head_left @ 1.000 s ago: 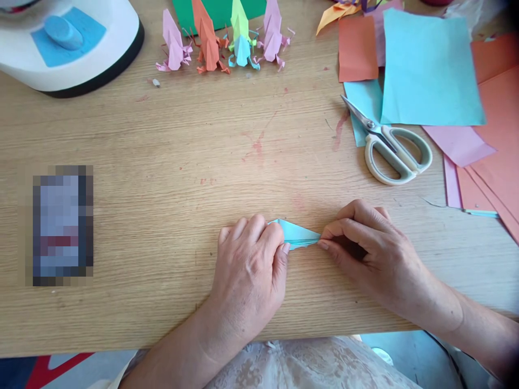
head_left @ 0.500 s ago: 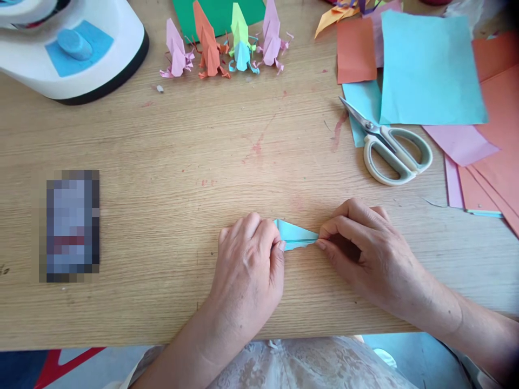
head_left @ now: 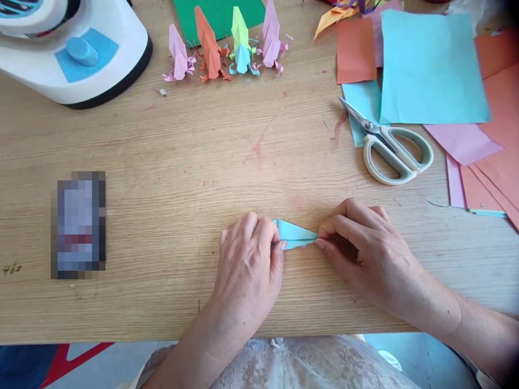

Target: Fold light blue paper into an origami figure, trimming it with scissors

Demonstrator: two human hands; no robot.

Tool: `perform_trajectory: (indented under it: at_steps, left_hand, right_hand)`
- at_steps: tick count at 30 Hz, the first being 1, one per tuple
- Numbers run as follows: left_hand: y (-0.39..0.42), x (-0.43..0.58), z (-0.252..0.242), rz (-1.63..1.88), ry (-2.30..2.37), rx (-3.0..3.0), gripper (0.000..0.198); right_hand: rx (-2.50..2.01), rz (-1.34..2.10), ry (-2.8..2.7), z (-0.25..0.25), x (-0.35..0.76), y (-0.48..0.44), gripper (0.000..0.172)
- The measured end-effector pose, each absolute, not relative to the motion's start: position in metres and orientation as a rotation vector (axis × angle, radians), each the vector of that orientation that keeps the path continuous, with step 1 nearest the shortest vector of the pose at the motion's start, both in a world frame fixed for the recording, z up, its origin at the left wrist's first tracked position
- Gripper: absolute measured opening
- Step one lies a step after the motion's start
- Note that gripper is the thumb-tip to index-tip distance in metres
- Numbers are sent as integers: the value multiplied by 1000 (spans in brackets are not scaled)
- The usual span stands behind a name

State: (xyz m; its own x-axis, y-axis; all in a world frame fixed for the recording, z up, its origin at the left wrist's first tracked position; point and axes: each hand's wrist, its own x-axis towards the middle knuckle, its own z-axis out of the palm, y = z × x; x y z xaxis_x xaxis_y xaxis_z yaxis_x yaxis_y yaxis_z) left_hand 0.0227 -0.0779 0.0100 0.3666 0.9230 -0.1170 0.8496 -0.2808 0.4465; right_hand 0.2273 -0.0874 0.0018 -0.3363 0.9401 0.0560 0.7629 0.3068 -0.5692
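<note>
left hand (head_left: pixel 249 259) & right hand (head_left: pixel 365 251) both pinch a folded light-blue paper piece (head_left: pixel 295 234) flat on wooden surface (head_left: pixel 162 178), lower centre; scissors (head_left: pixel 389 146) upper right.

This is a paper-craft corner, a hobby table rather than a shop or lab. The wood-grain worktop (head_left: pixel 162 162) carries faint red smears (head_left: pixel 255 148) near its middle. At 2 o'clock lie loose sheets of coloured paper (head_left: pixel 433 65) in blue, orange and pink, with scissors (head_left: pixel 389 148) resting on their edge. Small folded paper figures (head_left: pixel 211 46) stand in a row at 12 o'clock, and a folded blue piece (head_left: pixel 295 235) lies at 6 o'clock. A white appliance (head_left: pixel 81 54) sits at 10 o'clock.
</note>
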Motion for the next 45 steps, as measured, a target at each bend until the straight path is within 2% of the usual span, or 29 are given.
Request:
perform_trajectory:
  at_steps: [4, 11, 15, 22, 30, 39, 45]
  left_hand:
    - [-80, 23, 8, 289, 1519, 2194, 7]
    - [-85, 18, 2, 481, 1402, 2381, 17]
    - [-84, 3, 1, 549, 1082, 2736, 16]
    - [-76, -22, 12, 277, 577, 2990, 37]
    - [-78, -31, 1, 69, 675, 2904, 51]
    - [-82, -30, 0, 72, 742, 2794, 54]
    - [-81, -29, -2, 131, 734, 2791, 53]
  right_hand:
    - [-1539, 639, -2209, 3, 226, -86, 8]
    - [-1577, 604, -2229, 3, 225, -85, 9]
    - [-1566, 589, -2233, 3, 224, -85, 10]
    - [-1560, 573, -2243, 2, 225, -85, 10]
    - [-1573, 597, -2249, 3, 225, -85, 9]
    - [-1518, 536, -2241, 4, 231, -92, 6]
    - [-1271, 345, -2442, -1, 234, -125, 36]
